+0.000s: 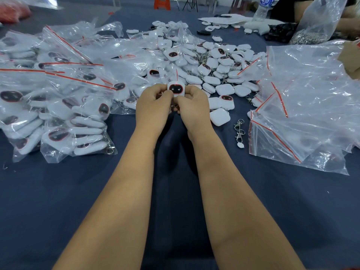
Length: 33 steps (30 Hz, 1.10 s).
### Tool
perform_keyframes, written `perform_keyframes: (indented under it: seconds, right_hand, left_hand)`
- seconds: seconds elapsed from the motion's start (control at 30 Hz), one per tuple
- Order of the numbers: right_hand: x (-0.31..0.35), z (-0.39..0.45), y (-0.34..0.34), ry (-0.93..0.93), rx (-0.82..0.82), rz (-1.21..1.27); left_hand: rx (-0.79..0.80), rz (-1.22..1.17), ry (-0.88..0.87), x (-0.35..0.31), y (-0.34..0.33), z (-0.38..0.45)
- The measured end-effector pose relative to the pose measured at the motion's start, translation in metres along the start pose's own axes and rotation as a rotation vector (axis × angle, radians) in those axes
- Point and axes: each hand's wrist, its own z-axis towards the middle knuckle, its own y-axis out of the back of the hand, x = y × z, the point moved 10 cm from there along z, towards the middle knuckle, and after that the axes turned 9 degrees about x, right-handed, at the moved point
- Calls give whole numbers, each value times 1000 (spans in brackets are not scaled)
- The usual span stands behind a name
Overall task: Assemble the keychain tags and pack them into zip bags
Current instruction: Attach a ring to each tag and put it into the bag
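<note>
A white square keychain tag (176, 89) with a dark oval face is held upright between both hands at the table's middle. My left hand (153, 108) pinches its left side and my right hand (192, 109) grips its right side and bottom. Whatever sits under the tag is hidden by my fingers. Behind lies a heap of loose white tags (214, 65) with metal clasps. Filled zip bags (56, 106) with red seal strips are stacked on the left. Empty zip bags (303, 114) pile up on the right.
Loose metal clasps (239, 131) lie right of my right forearm beside a single white tag (220, 116). A water bottle (263, 8) and another person's arm (348, 22) with a bag of metal rings (309, 36) are at the far right. The table has a dark blue cloth (175, 172).
</note>
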Motion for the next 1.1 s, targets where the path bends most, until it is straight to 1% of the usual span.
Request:
perform_keyframes:
  seconds: [0.33,0.53,0.8,1.1]
  right_hand:
    - [5,-3,-3,6,18,-5]
    - [12,-6,0,30,-3,40]
    - [14,-8,-4,67,28,50]
    - [15,-10,-5,64,30,49]
  left_hand:
    - [-4,-5,4,3,1,3]
    - [0,15,2,3,1,4]
    - [11,11,5,3,-1,3]
    - [13,24,12,4,-1,3]
